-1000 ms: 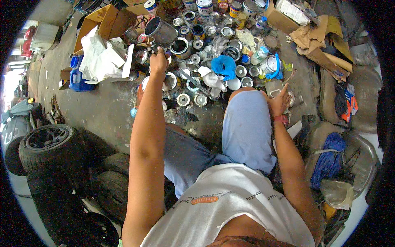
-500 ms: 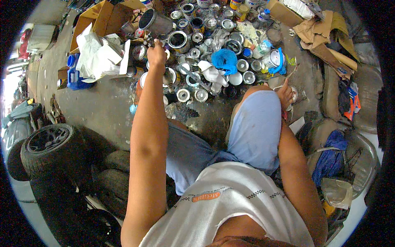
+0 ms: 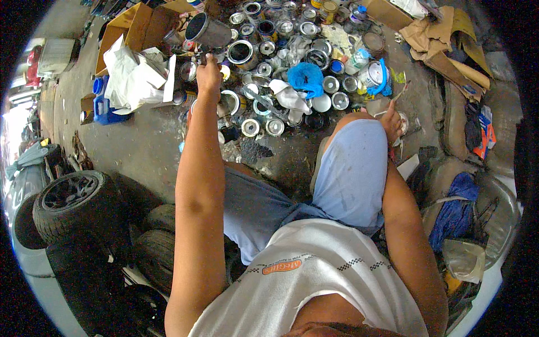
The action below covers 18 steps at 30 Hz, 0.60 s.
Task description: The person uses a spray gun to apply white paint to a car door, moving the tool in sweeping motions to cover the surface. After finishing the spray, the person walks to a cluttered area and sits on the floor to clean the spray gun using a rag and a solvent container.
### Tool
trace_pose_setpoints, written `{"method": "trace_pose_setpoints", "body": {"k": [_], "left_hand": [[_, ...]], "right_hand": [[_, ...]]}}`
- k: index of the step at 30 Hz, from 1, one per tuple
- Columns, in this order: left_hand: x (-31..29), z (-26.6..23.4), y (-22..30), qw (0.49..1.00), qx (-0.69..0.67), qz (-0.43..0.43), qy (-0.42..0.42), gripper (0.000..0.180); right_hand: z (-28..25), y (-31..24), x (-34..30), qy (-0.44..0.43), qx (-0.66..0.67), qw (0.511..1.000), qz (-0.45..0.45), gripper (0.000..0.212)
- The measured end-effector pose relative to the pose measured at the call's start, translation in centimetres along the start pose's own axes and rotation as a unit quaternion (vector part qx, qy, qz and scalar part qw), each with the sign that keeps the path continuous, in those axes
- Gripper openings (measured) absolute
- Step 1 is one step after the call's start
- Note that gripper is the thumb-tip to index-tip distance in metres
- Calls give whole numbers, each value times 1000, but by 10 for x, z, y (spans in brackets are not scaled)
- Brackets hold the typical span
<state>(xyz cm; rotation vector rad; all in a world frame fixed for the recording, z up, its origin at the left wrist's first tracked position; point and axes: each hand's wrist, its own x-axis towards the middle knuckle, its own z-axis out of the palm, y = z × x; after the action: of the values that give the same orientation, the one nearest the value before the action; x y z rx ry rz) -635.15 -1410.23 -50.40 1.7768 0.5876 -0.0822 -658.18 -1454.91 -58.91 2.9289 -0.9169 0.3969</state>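
Observation:
My left hand (image 3: 209, 78) reaches out over a crowd of open paint cans, its fingers closed at the far end. Whatever they hold, if anything, is hidden from me. Just beyond it a large dark grey bucket (image 3: 206, 30) lies tilted, and a can with a dark inside (image 3: 241, 52) stands to its right. Beside my right knee, my right hand (image 3: 391, 122) is closed on a thin stick-like tool (image 3: 401, 93) that points up and away. A small round can (image 3: 402, 123) is close to that hand, partly covered by it.
Bunched blue netting (image 3: 306, 80) and a white cloth (image 3: 289, 94) lie on the cans. White paper sheets (image 3: 135, 78), a blue jug (image 3: 104, 104) and a cardboard box (image 3: 126, 33) stand left. Nearer are a wheel (image 3: 72, 192) and, on the right, torn cardboard (image 3: 429, 35).
The view has shifted slightly. My left hand has moved a little nearer and to the left among the cans. The thin tool in my right hand now points more steeply away.

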Motion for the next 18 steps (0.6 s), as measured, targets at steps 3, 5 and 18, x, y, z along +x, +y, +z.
{"method": "trace_pose_setpoints", "body": {"k": [3, 5, 18], "left_hand": [[-2, 0, 3, 1000, -1, 6, -1, 48], [-3, 2, 4, 1000, 1, 2, 10, 48], [-5, 4, 8, 1000, 11, -1, 0, 49]], "right_hand": [[0, 1, 0, -4, 2, 1000, 1, 121], [1, 2, -1, -8, 3, 1000, 2, 121], [6, 4, -1, 19, -12, 1000, -4, 118]]}}
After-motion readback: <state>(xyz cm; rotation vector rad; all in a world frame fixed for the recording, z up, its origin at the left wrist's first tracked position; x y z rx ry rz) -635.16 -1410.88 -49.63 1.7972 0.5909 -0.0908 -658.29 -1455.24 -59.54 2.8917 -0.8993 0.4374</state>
